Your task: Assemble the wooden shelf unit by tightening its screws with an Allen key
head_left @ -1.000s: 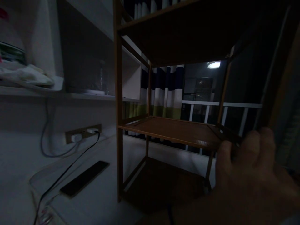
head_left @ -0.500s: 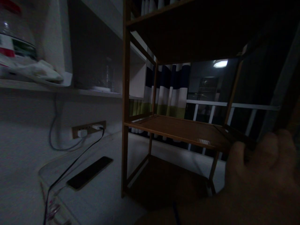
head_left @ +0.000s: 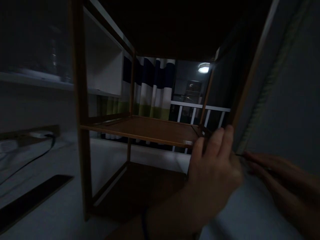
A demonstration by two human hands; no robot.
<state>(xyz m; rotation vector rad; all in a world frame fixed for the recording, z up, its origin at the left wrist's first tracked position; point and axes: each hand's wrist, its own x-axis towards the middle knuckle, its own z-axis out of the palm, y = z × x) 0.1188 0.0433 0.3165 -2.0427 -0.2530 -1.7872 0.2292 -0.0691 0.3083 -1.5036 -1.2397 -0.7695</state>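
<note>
A: At 4 o'clock, nearest the camera, what does the left hand (head_left: pixel 215 173) grasp?
B: Its fingers clasp the wooden rack's (head_left: pixel 82 133) front-right post.
A: And the right hand (head_left: pixel 275 180)?
B: At 3 o'clock, lying flat beside that post; grip indeterminable.
A: Farther out?
B: Striped curtain (head_left: pixel 150 88), 12 o'clock.

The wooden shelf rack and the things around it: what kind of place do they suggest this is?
Probably a dim room at home, at night. A wooden shelf rack stands on a white desk, a striped curtain hangs behind it, and a phone lies on the desk. The left hand has its grip on the rack's post.
</note>
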